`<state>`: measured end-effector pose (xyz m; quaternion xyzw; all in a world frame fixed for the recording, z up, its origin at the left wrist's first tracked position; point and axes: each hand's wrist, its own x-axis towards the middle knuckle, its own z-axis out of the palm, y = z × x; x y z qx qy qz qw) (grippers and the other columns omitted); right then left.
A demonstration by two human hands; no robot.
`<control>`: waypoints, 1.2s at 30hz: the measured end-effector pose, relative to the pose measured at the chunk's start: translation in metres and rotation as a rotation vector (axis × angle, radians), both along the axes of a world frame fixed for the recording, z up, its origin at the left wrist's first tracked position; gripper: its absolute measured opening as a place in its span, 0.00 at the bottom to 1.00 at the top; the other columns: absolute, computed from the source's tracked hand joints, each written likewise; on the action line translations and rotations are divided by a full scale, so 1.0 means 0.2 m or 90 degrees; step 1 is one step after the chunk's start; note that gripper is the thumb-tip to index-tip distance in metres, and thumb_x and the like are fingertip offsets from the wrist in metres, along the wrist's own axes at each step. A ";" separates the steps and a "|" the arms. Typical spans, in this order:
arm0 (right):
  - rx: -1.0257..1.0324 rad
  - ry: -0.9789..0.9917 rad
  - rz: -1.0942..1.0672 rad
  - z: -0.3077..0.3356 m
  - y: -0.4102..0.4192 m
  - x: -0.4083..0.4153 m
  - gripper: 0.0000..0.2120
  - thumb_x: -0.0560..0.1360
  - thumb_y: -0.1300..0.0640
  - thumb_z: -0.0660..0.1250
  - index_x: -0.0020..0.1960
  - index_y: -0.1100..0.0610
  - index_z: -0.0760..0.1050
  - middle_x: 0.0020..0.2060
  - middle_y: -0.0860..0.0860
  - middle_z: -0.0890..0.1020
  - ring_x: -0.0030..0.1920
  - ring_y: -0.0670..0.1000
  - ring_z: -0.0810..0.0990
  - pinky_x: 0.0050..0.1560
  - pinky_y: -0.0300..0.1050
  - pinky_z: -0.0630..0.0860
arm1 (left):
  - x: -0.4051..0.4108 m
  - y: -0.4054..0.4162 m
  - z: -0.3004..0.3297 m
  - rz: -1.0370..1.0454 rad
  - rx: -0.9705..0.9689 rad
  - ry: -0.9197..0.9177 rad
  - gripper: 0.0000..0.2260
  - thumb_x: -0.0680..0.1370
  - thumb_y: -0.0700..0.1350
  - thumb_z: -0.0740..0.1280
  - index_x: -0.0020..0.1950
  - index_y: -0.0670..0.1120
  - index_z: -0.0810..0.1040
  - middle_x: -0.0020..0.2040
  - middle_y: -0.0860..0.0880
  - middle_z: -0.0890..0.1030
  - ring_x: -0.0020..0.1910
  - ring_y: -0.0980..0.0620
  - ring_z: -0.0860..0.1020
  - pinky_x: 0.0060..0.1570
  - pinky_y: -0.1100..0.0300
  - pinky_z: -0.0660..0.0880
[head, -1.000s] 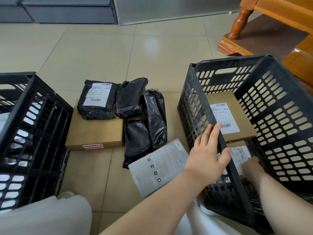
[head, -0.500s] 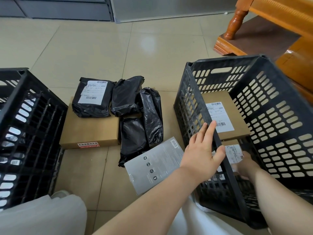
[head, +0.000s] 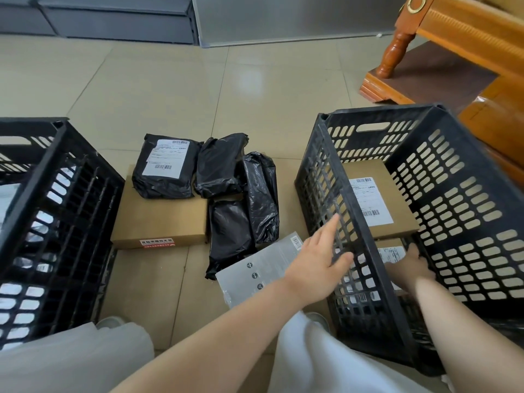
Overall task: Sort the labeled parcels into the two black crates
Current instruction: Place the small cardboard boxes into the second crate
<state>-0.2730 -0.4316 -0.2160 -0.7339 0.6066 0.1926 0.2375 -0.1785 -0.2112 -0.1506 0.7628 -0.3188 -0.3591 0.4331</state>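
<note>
Left crate [head: 56,211]: contents mostly hidden behind its wall.
Floor, unsorted: flat cardboard box [head: 161,222] under a labeled black poly bag [head: 166,165]; three more black bags [head: 238,199], labels not visible; grey flat pack [head: 261,270].
Left hand [head: 317,265]: fingers spread, outside the right crate's wall.
Right crate [head: 425,199]: labeled cardboard box [head: 374,199]; right hand [head: 411,265] on a smaller labeled box [head: 392,252], grip unclear.
Sorting appears roughly half complete.

One camera only, worn on the person's head, looking forward and steeply down at the tiled floor [head: 170,89], close above both forearms and the crates either side.
</note>
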 end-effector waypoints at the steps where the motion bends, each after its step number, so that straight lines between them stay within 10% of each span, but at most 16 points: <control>1: -0.001 -0.020 -0.019 0.03 0.00 0.03 0.40 0.79 0.52 0.65 0.81 0.52 0.43 0.78 0.60 0.55 0.74 0.67 0.60 0.69 0.62 0.65 | 0.02 0.04 -0.01 0.012 0.013 0.002 0.31 0.83 0.55 0.58 0.80 0.59 0.43 0.80 0.58 0.53 0.78 0.50 0.55 0.76 0.50 0.55; 6: 0.147 0.033 -0.033 -0.29 -0.20 -0.08 0.30 0.80 0.45 0.55 0.75 0.62 0.65 0.73 0.61 0.69 0.73 0.61 0.67 0.71 0.55 0.67 | 0.10 0.20 -0.10 0.112 0.071 0.039 0.30 0.83 0.54 0.57 0.81 0.57 0.44 0.80 0.56 0.53 0.79 0.52 0.54 0.74 0.50 0.60; 8: 0.275 0.002 -0.071 -0.28 -0.11 -0.11 0.21 0.83 0.52 0.57 0.52 0.67 0.82 0.52 0.63 0.83 0.56 0.61 0.82 0.60 0.54 0.78 | 0.12 0.26 -0.14 0.146 0.093 0.061 0.29 0.83 0.56 0.56 0.80 0.59 0.44 0.79 0.57 0.54 0.76 0.46 0.62 0.69 0.43 0.68; 11: 0.422 -0.060 -0.116 0.02 0.19 -0.04 0.30 0.84 0.66 0.54 0.24 0.66 0.75 0.23 0.59 0.77 0.28 0.56 0.77 0.38 0.46 0.79 | 0.13 0.32 -0.19 0.166 0.121 0.071 0.29 0.82 0.57 0.56 0.80 0.60 0.45 0.79 0.55 0.55 0.72 0.43 0.68 0.65 0.41 0.72; 15: 0.400 -0.128 -0.094 0.15 0.23 0.01 0.15 0.84 0.67 0.53 0.45 0.64 0.75 0.40 0.65 0.78 0.33 0.55 0.75 0.36 0.41 0.80 | 0.16 0.36 -0.24 0.188 0.137 0.072 0.29 0.83 0.55 0.56 0.81 0.57 0.46 0.79 0.53 0.55 0.74 0.47 0.63 0.60 0.55 0.75; 17: 0.385 -0.133 -0.105 0.16 0.23 0.01 0.12 0.84 0.69 0.51 0.59 0.73 0.71 0.37 0.63 0.71 0.31 0.55 0.73 0.19 0.34 0.71 | 0.18 0.37 -0.26 0.197 0.140 0.074 0.29 0.83 0.54 0.56 0.81 0.56 0.46 0.80 0.52 0.55 0.76 0.48 0.60 0.65 0.57 0.69; 19: 0.363 -0.110 -0.113 0.22 0.26 0.00 0.15 0.84 0.69 0.52 0.48 0.79 0.72 0.34 0.61 0.70 0.30 0.56 0.72 0.13 0.35 0.65 | 0.20 0.39 -0.28 0.205 0.144 0.083 0.29 0.82 0.55 0.57 0.80 0.58 0.46 0.80 0.53 0.55 0.74 0.44 0.64 0.64 0.51 0.73; 21: 0.342 -0.097 -0.156 0.22 0.27 -0.01 0.17 0.83 0.68 0.54 0.38 0.72 0.73 0.32 0.62 0.75 0.35 0.59 0.71 0.26 0.40 0.75 | 0.22 0.41 -0.29 0.213 0.151 0.084 0.30 0.82 0.55 0.57 0.80 0.58 0.47 0.79 0.53 0.56 0.72 0.44 0.66 0.63 0.49 0.75; 24: 0.216 -0.070 -0.198 0.24 0.23 0.04 0.13 0.83 0.63 0.59 0.56 0.74 0.74 0.45 0.67 0.78 0.47 0.63 0.76 0.46 0.50 0.74 | 0.26 0.45 -0.29 0.237 0.160 0.075 0.29 0.82 0.54 0.57 0.81 0.55 0.48 0.79 0.51 0.57 0.72 0.44 0.67 0.59 0.63 0.73; 28: 0.016 -0.175 -0.294 0.29 0.14 0.17 0.38 0.72 0.48 0.69 0.75 0.63 0.59 0.68 0.64 0.70 0.64 0.66 0.73 0.58 0.56 0.75 | 0.34 0.51 -0.30 0.287 0.174 0.076 0.30 0.82 0.54 0.58 0.81 0.54 0.49 0.78 0.48 0.59 0.74 0.46 0.64 0.71 0.52 0.62; 36: -0.250 -0.541 -0.020 0.66 0.37 0.65 0.23 0.78 0.59 0.65 0.73 0.58 0.67 0.69 0.54 0.71 0.67 0.53 0.73 0.64 0.49 0.73 | 0.42 0.68 -0.37 0.387 0.203 0.122 0.29 0.82 0.50 0.59 0.81 0.49 0.53 0.78 0.47 0.60 0.76 0.46 0.61 0.73 0.51 0.61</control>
